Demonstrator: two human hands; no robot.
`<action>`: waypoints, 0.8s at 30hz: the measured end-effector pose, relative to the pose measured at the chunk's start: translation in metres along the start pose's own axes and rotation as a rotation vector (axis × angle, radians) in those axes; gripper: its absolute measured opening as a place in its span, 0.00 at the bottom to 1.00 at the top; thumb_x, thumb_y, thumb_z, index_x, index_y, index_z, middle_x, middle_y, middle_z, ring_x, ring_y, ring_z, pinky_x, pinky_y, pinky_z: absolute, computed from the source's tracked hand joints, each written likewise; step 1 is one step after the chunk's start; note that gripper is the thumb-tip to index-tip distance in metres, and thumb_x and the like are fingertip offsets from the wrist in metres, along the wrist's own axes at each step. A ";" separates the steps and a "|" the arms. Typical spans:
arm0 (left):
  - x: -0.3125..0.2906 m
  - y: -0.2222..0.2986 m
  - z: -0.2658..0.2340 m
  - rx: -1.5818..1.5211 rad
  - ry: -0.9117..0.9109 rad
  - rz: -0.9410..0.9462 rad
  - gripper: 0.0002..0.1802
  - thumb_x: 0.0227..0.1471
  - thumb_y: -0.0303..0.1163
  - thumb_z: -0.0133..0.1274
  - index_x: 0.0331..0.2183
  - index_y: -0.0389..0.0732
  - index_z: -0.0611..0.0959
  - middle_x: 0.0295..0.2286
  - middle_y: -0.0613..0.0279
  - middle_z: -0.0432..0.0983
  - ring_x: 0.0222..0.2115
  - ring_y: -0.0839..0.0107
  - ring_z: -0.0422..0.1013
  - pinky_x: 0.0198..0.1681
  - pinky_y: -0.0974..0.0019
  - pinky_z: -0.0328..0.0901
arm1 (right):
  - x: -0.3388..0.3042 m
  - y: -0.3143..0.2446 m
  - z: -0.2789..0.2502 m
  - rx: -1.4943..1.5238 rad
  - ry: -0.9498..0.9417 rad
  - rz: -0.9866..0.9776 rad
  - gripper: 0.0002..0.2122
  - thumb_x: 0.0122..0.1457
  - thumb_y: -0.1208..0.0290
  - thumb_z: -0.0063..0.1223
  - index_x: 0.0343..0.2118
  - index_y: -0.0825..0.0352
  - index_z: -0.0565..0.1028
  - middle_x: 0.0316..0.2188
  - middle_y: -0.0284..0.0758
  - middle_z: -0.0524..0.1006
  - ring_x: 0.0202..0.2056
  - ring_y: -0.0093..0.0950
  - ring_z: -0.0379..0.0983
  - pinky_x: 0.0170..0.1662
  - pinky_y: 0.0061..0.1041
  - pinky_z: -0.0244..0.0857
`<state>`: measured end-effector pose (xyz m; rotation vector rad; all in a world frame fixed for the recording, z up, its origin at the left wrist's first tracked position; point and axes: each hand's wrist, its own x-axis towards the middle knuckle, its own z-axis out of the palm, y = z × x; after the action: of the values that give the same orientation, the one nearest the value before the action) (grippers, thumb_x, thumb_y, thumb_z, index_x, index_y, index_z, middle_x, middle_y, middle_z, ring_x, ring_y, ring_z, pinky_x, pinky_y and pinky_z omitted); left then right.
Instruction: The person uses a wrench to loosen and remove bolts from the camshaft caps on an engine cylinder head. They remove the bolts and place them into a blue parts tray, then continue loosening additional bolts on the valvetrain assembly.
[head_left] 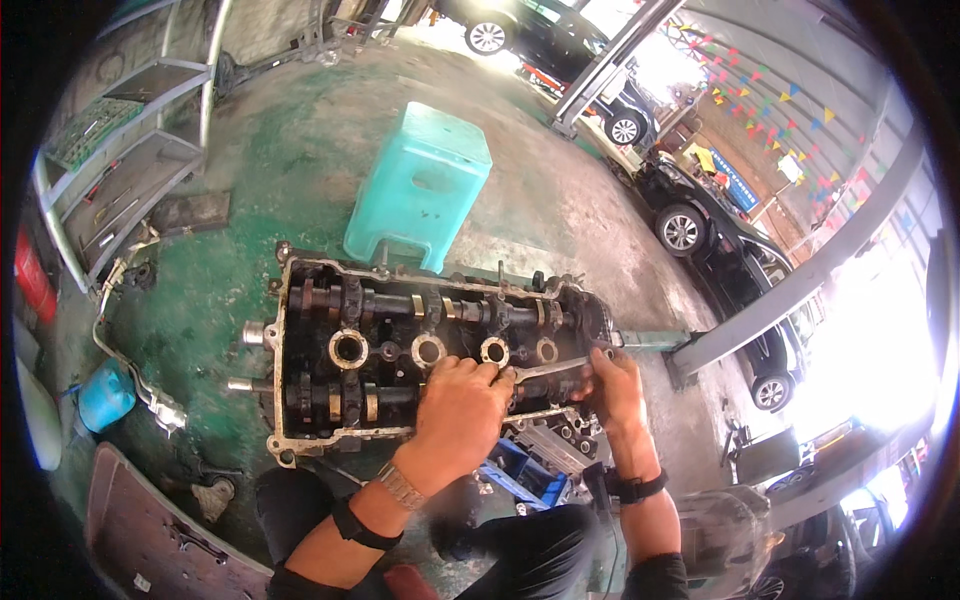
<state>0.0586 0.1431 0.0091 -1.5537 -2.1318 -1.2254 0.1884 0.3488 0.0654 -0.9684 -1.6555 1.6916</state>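
Observation:
A dark, oily engine cylinder head [281, 350] with camshafts and round spark plug openings lies in front of me. My right hand [615, 390] is closed around one end of a metal wrench [552, 369], above the right part of the cylinder head. The wrench slants down to the left, across the near camshaft. At its other end is my left hand [462, 408], its fingers curled down against it. My left fingertips and the wrench's left jaw are partly hidden.
Behind the cylinder head stands a turquoise plastic stool [425, 185]. A blue tray [525, 478] with small parts lies on the floor near my knees. At left are a metal shelf rack [150, 150] and a blue jug [105, 395]. Cars [690, 215] and a post [810, 270] are at right.

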 end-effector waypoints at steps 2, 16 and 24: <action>0.000 0.000 0.001 0.003 0.002 0.006 0.16 0.49 0.32 0.60 0.41 0.37 0.86 0.33 0.58 0.79 0.36 0.58 0.73 0.45 0.54 0.64 | 0.010 -0.007 0.003 -0.079 -0.003 0.015 0.16 0.68 0.71 0.50 0.54 0.74 0.66 0.23 0.34 0.73 0.15 0.25 0.67 0.20 0.31 0.71; 0.002 -0.001 0.002 -0.032 0.063 0.042 0.10 0.48 0.28 0.54 0.34 0.37 0.86 0.30 0.57 0.78 0.35 0.60 0.74 0.42 0.57 0.65 | 0.089 -0.032 0.066 -1.156 -0.122 -0.419 0.17 0.63 0.63 0.54 0.40 0.76 0.77 0.22 0.41 0.77 0.22 0.31 0.75 0.27 0.32 0.68; 0.005 -0.002 0.002 -0.055 0.072 0.053 0.07 0.46 0.28 0.55 0.29 0.39 0.84 0.29 0.60 0.77 0.34 0.61 0.74 0.40 0.58 0.66 | 0.089 -0.040 0.129 -1.535 -0.237 -0.666 0.17 0.63 0.63 0.54 0.44 0.75 0.75 0.38 0.58 0.79 0.45 0.55 0.75 0.48 0.47 0.68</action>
<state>0.0553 0.1473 0.0097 -1.5525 -2.0158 -1.3121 0.0285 0.3492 0.0920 -0.5648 -2.9514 -0.1437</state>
